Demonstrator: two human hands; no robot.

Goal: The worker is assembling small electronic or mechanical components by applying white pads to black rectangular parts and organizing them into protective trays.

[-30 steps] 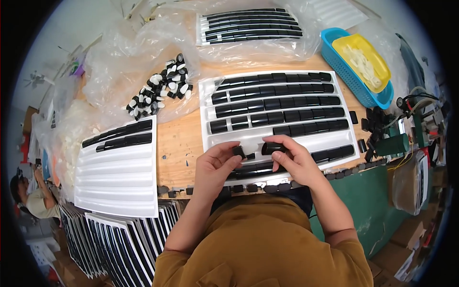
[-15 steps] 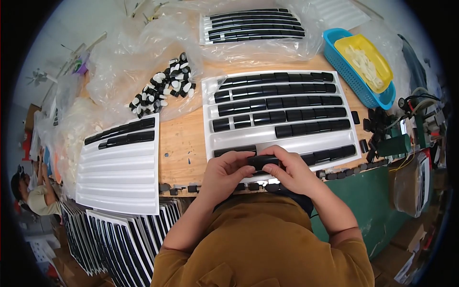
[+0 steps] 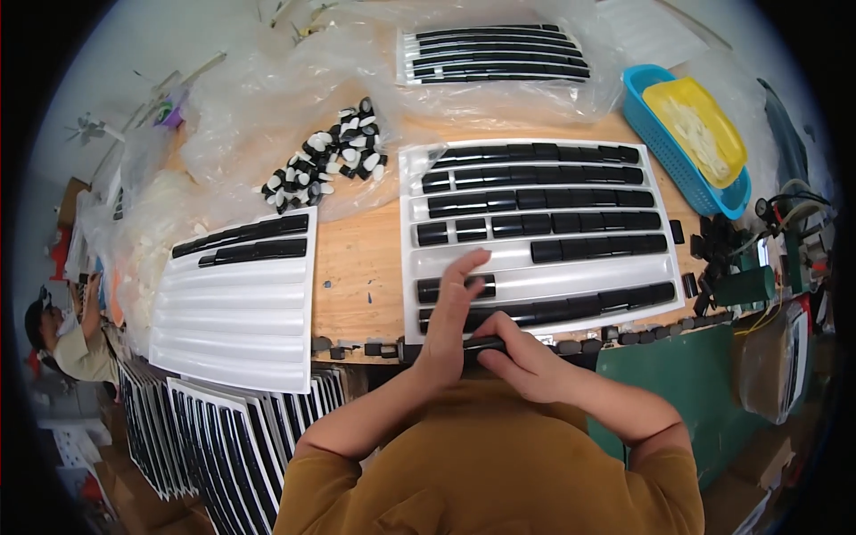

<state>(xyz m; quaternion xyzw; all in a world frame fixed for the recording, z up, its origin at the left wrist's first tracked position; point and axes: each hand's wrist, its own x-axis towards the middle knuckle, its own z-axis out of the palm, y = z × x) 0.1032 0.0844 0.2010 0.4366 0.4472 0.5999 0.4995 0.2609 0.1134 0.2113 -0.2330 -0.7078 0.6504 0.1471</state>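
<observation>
My right hand grips a small glossy black cap-like piece at the front edge of the bench, near my body. Beside it my left hand is open, its fingers stretched up and apart; whether its palm touches the piece I cannot tell. Just beyond both hands lies a white ribbed tray with several rows of similar black pieces in its grooves. Its nearest row runs nearly the full width, partly hidden by my left hand. The row behind that holds a short black stretch at its left end.
A second white tray with two black rows lies left. Behind it is a pile of black-and-white pieces on plastic sheeting. A blue basket holds a yellow tray. Loose black pieces edge the bench. Another person sits far left.
Both hands have drawn back from the tray toward my body. My left hand has let go of the black piece and opened, while my right keeps hold. The view has shifted slightly.
</observation>
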